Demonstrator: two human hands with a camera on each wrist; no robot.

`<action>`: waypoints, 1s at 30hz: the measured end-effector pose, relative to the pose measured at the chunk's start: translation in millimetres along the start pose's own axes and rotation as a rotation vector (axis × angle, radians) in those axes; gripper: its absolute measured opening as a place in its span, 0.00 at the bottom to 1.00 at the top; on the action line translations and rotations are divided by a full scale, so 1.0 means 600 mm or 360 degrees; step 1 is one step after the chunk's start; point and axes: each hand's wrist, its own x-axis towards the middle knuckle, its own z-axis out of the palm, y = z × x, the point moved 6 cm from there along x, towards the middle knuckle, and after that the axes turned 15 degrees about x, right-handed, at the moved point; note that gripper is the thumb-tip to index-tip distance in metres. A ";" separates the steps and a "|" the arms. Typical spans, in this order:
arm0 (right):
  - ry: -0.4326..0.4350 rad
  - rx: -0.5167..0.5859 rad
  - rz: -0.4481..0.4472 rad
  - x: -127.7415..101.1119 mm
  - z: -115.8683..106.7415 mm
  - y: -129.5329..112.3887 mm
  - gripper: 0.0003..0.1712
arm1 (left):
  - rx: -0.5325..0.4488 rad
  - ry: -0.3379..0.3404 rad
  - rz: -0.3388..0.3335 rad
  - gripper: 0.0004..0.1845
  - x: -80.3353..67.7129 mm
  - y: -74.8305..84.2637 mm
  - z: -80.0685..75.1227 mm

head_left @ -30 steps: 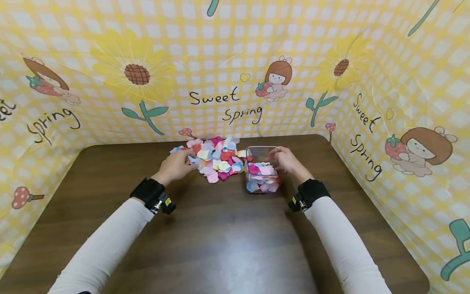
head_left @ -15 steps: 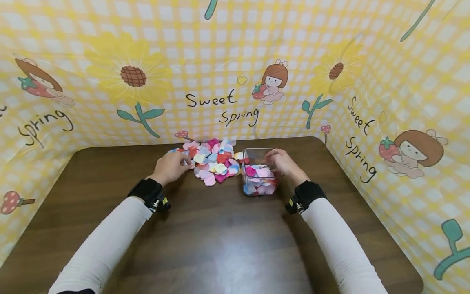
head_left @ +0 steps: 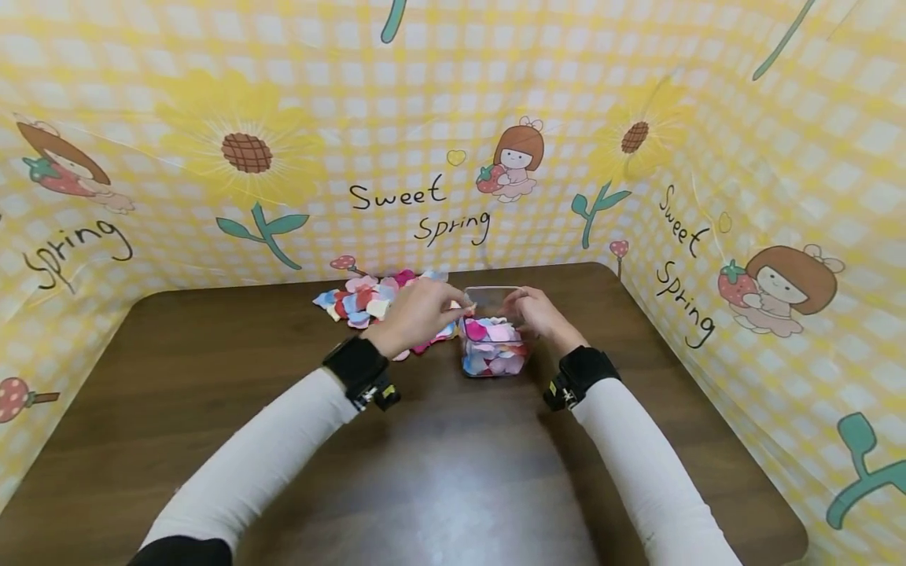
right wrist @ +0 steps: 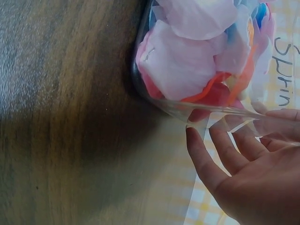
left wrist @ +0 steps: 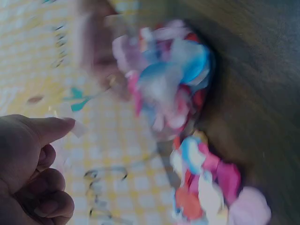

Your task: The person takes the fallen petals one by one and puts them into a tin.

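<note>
Since the earlier frame, left hand point(head_left: 418, 314) has swung right from petal pile point(head_left: 357, 297) to clear box point(head_left: 493, 343), just right of it. Left wrist: thumb and fingers point(left wrist: 47, 131) pinch a pale petal. Right wrist: right hand point(right wrist: 248, 173), fingers straight, steadies the box's far-right wall.

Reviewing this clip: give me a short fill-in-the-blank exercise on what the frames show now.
1. The clear box is partly filled with coloured ____.
2. The loose pile of petals lies on the ____ side of the box.
3. The right hand touches the box's ____ side.
4. The tabletop is dark ____.

Missing words: petals; left; right; wood
</note>
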 end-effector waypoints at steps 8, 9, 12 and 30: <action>-0.0037 -0.0004 -0.0001 0.006 0.023 -0.004 0.24 | 0.0085 -0.0062 -0.0101 0.13 -0.026 -0.043 -0.010; -0.0038 -0.0018 -0.0003 0.004 0.021 -0.005 0.24 | 0.0096 -0.0054 -0.0142 0.14 -0.036 -0.060 -0.017; -0.0035 -0.0034 -0.0006 0.001 0.010 -0.005 0.25 | 0.0171 -0.0071 -0.0302 0.15 -0.070 -0.124 -0.034; -0.0004 -0.0035 0.0003 0.001 -0.001 0.000 0.24 | 0.0469 -0.0392 -0.0656 0.09 -0.123 -0.281 0.067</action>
